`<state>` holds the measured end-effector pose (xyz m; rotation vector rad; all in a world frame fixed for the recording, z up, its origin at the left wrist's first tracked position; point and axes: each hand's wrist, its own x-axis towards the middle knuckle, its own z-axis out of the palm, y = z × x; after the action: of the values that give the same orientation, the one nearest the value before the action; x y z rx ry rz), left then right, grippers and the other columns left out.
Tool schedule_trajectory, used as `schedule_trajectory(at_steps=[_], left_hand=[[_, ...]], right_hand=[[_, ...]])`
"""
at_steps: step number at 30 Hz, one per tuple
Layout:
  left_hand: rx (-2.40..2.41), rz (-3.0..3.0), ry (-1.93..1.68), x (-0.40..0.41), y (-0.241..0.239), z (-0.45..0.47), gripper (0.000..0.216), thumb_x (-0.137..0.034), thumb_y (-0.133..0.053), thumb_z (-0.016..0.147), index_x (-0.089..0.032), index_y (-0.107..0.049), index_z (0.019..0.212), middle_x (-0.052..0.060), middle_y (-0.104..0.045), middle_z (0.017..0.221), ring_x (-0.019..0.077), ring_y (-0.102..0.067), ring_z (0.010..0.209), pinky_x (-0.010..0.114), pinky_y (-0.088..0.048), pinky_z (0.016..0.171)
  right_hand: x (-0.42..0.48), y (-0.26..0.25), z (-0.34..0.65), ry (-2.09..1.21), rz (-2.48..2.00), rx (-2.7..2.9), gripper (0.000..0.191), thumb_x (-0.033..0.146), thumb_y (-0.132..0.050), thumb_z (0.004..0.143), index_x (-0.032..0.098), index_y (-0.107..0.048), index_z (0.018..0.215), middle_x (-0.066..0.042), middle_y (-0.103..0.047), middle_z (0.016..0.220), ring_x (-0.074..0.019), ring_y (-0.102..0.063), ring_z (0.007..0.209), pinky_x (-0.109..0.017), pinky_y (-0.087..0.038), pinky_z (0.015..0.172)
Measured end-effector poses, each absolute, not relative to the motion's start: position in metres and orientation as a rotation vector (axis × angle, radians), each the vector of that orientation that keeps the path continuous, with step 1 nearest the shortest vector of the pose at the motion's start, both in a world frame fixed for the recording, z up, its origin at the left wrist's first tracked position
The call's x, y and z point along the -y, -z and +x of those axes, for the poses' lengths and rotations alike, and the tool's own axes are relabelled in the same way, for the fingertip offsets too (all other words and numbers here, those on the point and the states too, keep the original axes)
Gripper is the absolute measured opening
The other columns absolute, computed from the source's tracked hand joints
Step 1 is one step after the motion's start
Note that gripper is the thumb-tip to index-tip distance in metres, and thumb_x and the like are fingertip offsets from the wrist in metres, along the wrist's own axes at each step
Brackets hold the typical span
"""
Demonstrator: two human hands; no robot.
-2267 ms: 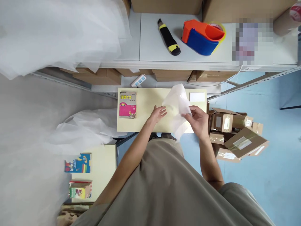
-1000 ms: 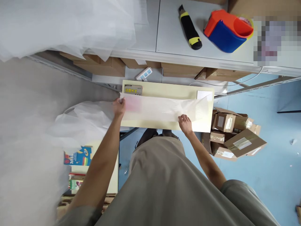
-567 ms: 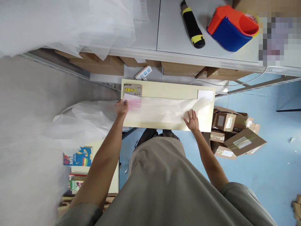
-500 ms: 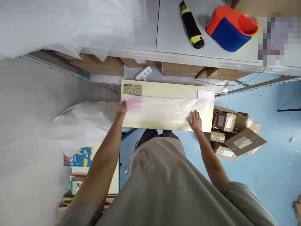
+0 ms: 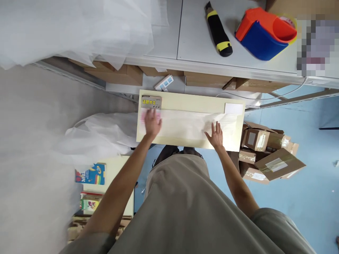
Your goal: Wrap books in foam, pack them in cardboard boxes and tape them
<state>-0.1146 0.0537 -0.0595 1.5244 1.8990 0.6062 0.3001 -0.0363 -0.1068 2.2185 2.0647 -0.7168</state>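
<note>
A pale yellow board (image 5: 185, 99) lies across in front of me with a strip of thin white wrapping sheet (image 5: 182, 123) stretched along it. At the board's left end is a book (image 5: 151, 101) with yellow lettering, its lower part under the sheet and showing pink through it. My left hand (image 5: 153, 123), slightly blurred, rests over the covered part of the book with its fingers stretched forward. Toward the right, my right hand (image 5: 216, 135) lies flat on the sheet, fingers spread. A white card (image 5: 233, 108) sits at the board's upper right.
A utility knife (image 5: 218, 30) and an orange and blue tape dispenser (image 5: 265, 33) lie on the grey shelf above. A power strip (image 5: 163, 83) is below it. Cardboard boxes (image 5: 277, 164) are piled at right. More white sheeting (image 5: 103, 132) and books (image 5: 96, 174) are at left.
My left hand has let go of the sheet's left edge and moved right onto the covered book. My right hand has shifted slightly left across the sheet, fingers still spread.
</note>
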Motion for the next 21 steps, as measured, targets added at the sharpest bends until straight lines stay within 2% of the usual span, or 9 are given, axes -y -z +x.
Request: schedule_trajectory(at_steps=[2, 4, 8, 10, 12, 14, 17, 19, 21], left_hand=[[-1.641, 1.524, -0.605, -0.039, 0.066, -0.079, 0.070, -0.035, -0.080, 0.092, -0.020, -0.063, 0.158, 0.018, -0.039, 0.185, 0.0370, -0.020, 0.179, 0.053, -0.003, 0.146], [-1.547, 1.509, -0.576, -0.028, 0.076, -0.049, 0.072, -0.037, -0.085, 0.088, -0.020, -0.067, 0.156, 0.020, -0.037, 0.186, 0.0397, -0.014, 0.180, 0.056, 0.002, 0.145], [-1.644, 1.637, -0.271, -0.021, 0.096, -0.026, 0.095, -0.043, -0.093, 0.082, -0.016, -0.059, 0.167, 0.023, -0.016, 0.192, 0.0473, 0.006, 0.179, 0.069, 0.011, 0.140], [-1.713, 1.734, -0.048, -0.023, 0.103, -0.034, 0.106, -0.042, -0.094, 0.083, -0.014, -0.050, 0.174, 0.024, -0.006, 0.193, 0.0509, 0.010, 0.178, 0.073, 0.008, 0.139], [-1.771, 1.791, 0.098, -0.024, 0.108, -0.051, 0.111, -0.037, -0.091, 0.086, -0.012, -0.039, 0.180, 0.025, -0.001, 0.193, 0.0525, 0.006, 0.178, 0.074, -0.002, 0.141], [-1.784, 1.818, 0.111, -0.023, 0.113, -0.072, 0.111, -0.032, -0.087, 0.089, -0.009, -0.031, 0.182, 0.027, -0.003, 0.192, 0.0506, 0.000, 0.179, 0.069, -0.011, 0.142], [-1.753, 1.814, -0.047, -0.019, 0.121, -0.101, 0.106, -0.030, -0.082, 0.092, -0.006, -0.031, 0.181, 0.027, -0.011, 0.192, 0.0465, -0.007, 0.180, 0.062, -0.018, 0.144], [-1.754, 1.750, -0.215, -0.018, 0.127, -0.115, 0.097, -0.030, -0.078, 0.094, -0.007, -0.037, 0.179, 0.026, -0.021, 0.190, 0.0435, -0.015, 0.179, 0.059, -0.023, 0.144], [-1.770, 1.638, -0.402, -0.020, 0.131, -0.125, 0.078, -0.029, -0.072, 0.097, -0.010, -0.052, 0.170, 0.024, -0.039, 0.184, 0.0393, -0.031, 0.176, 0.056, -0.030, 0.143]], right_hand=[[0.021, 0.106, 0.266, 0.758, 2.095, -2.168, 0.088, 0.059, -0.050, 0.114, 0.010, -0.025, 0.184, -0.025, -0.008, 0.193, -0.0424, -0.009, 0.180, -0.064, -0.026, 0.140], [0.006, 0.109, 0.231, 0.802, 1.934, -2.288, 0.088, 0.057, -0.052, 0.115, 0.012, -0.024, 0.185, -0.022, -0.005, 0.194, -0.0408, -0.006, 0.181, -0.061, -0.020, 0.142], [-0.016, 0.125, 0.188, 0.825, 1.858, -2.287, 0.091, 0.062, -0.056, 0.113, 0.017, -0.025, 0.186, -0.018, 0.002, 0.195, -0.0411, 0.001, 0.181, -0.062, -0.012, 0.143], [-0.021, 0.136, 0.186, 0.826, 1.913, -2.186, 0.098, 0.068, -0.058, 0.110, 0.020, -0.021, 0.187, -0.016, 0.005, 0.195, -0.0437, 0.004, 0.181, -0.066, -0.011, 0.143], [-0.023, 0.146, 0.193, 0.826, 1.991, -2.077, 0.107, 0.076, -0.061, 0.106, 0.024, -0.015, 0.188, -0.014, 0.011, 0.195, -0.0481, 0.008, 0.179, -0.072, -0.011, 0.141], [-0.023, 0.153, 0.203, 0.823, 2.076, -2.001, 0.118, 0.083, -0.065, 0.100, 0.026, -0.011, 0.188, -0.014, 0.017, 0.194, -0.0534, 0.011, 0.178, -0.077, -0.011, 0.138], [-0.021, 0.158, 0.214, 0.825, 2.154, -1.960, 0.130, 0.092, -0.068, 0.093, 0.026, -0.009, 0.188, -0.017, 0.021, 0.193, -0.0584, 0.012, 0.176, -0.084, -0.011, 0.134], [-0.021, 0.158, 0.217, 0.834, 2.150, -1.956, 0.134, 0.094, -0.069, 0.091, 0.025, -0.008, 0.188, -0.020, 0.021, 0.192, -0.0590, 0.014, 0.175, -0.086, -0.010, 0.133], [-0.022, 0.156, 0.218, 0.841, 2.134, -1.948, 0.138, 0.093, -0.072, 0.089, 0.023, -0.007, 0.188, -0.022, 0.020, 0.192, -0.0589, 0.014, 0.175, -0.085, -0.010, 0.134]])
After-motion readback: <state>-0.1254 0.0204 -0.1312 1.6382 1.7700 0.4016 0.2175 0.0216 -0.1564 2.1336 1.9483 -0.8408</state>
